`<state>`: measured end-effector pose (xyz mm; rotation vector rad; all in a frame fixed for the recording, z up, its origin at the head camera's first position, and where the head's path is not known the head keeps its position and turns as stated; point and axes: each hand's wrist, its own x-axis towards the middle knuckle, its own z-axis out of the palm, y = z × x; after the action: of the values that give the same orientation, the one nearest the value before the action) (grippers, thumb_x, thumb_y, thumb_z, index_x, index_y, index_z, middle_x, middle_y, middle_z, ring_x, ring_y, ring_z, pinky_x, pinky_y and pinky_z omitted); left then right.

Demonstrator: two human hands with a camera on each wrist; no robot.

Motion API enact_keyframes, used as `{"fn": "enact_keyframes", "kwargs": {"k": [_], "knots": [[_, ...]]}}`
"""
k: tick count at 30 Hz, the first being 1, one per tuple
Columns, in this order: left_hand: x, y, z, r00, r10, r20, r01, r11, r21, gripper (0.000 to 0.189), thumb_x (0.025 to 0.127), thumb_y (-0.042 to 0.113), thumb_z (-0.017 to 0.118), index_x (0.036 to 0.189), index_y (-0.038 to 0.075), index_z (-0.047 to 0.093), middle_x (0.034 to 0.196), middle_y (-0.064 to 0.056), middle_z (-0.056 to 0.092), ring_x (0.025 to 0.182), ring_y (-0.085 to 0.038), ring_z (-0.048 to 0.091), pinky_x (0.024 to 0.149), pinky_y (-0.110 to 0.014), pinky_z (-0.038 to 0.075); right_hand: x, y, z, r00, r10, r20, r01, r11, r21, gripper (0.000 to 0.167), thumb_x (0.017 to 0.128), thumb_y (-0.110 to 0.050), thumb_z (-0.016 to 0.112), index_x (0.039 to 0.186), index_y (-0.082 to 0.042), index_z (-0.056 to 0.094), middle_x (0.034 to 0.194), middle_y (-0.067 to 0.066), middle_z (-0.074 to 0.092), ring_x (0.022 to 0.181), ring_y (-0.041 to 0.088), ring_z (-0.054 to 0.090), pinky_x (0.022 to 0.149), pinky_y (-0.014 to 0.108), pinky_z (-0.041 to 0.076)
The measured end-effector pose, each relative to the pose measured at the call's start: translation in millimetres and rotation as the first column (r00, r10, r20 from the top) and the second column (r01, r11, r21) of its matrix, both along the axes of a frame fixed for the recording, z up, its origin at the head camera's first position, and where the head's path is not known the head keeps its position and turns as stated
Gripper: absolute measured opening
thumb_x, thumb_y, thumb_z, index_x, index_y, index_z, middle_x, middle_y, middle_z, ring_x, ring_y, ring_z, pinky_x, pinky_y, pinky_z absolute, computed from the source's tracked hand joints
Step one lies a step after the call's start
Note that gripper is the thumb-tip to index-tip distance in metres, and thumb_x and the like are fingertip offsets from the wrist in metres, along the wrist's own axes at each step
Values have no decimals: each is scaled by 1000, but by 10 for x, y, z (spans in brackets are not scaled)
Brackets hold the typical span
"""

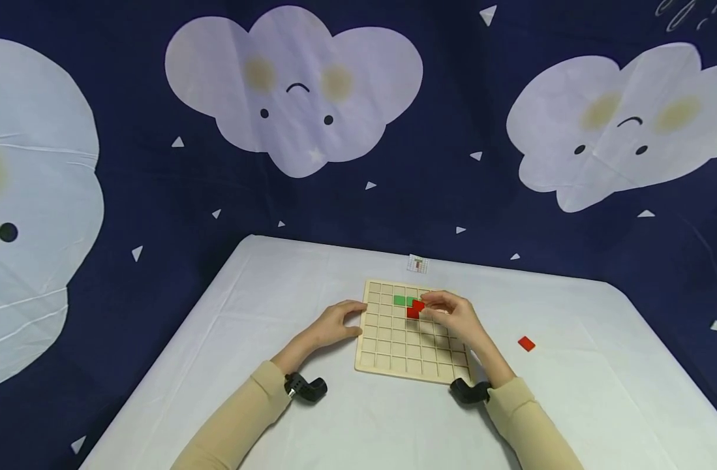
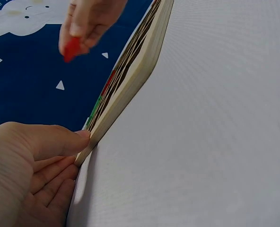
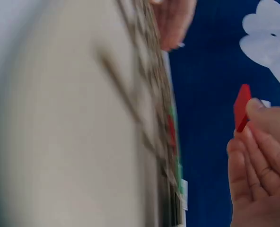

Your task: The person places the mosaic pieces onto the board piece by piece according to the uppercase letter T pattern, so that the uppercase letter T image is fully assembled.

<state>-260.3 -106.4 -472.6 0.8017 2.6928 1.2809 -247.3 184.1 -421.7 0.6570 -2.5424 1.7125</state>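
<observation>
A square wooden grid board [image 1: 383, 361] lies on the table. My right hand [image 1: 459, 318] is over its upper part, pinching a red square tile [image 1: 418, 305] between thumb and fingers; the right wrist view shows this red tile [image 3: 241, 108] tilted and lifted off the board. Just below it, another red tile [image 1: 413, 314] sits in the grid, with green tiles [image 1: 399, 300] in the row above, partly hidden by the held piece. At the board's left edge rests my left hand [image 1: 333, 324], thumb and fingers spread apart and touching the rim.
A loose red tile [image 1: 526, 343] lies on the white tablecloth [image 1: 581, 391] right of the board. Beyond the board's far edge is a small printed card [image 1: 417, 264] with a grid pattern. A dark blue cloth with clouds [image 1: 293, 85] hangs behind the table.
</observation>
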Motion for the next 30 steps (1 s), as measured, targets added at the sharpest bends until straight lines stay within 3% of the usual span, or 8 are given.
{"fn": "enact_keyframes", "kwargs": {"k": [7, 10, 15, 20, 30], "knots": [[13, -11, 6, 1000, 4, 6, -4, 1000, -4, 54, 82, 6, 71, 131, -2, 52, 134, -15, 50, 129, -29, 41, 109, -39, 31, -148, 54, -439, 997, 2, -83, 9, 991, 135, 32, 85, -14, 71, 112, 1, 65, 107, 14, 65, 93, 24, 64, 79, 27, 54], [13, -13, -3, 1000, 6, 10, -6, 1000, 4, 54, 82, 6, 71, 131, -2, 52, 134, -15, 50, 129, -28, 42, 109, -38, 31, -187, 58, -544, 991, 16, -134, 7, 985, 170, 29, 83, -15, 73, 109, -3, 68, 104, 8, 67, 91, 20, 65, 78, 28, 55], [5, -13, 2, 1000, -2, 5, 2, 1000, 7, 53, 82, 6, 71, 131, -2, 52, 134, -15, 50, 129, -28, 42, 109, -39, 31, -191, 46, -578, 976, 49, -212, 6, 968, 252, 24, 82, -14, 75, 105, -10, 70, 102, -1, 67, 90, 15, 65, 78, 27, 55], [0, -13, 9, 1000, -6, 0, 6, 1000, -1, 53, 82, 6, 71, 131, -3, 51, 135, -15, 50, 129, -28, 41, 109, -38, 31, -190, 42, -574, 961, 71, -266, 1, 965, 262, 24, 81, -11, 75, 105, -8, 70, 101, -1, 66, 91, 16, 65, 79, 28, 55], [-15, -13, -12, 1000, 0, 9, 0, 1000, 8, 53, 82, 6, 71, 131, -3, 52, 134, -15, 50, 128, -28, 42, 109, -39, 32, -191, 35, -554, 956, 96, -278, -22, 966, 257, 23, 82, -9, 73, 105, -6, 70, 100, 2, 67, 92, 21, 65, 78, 29, 55]]}}
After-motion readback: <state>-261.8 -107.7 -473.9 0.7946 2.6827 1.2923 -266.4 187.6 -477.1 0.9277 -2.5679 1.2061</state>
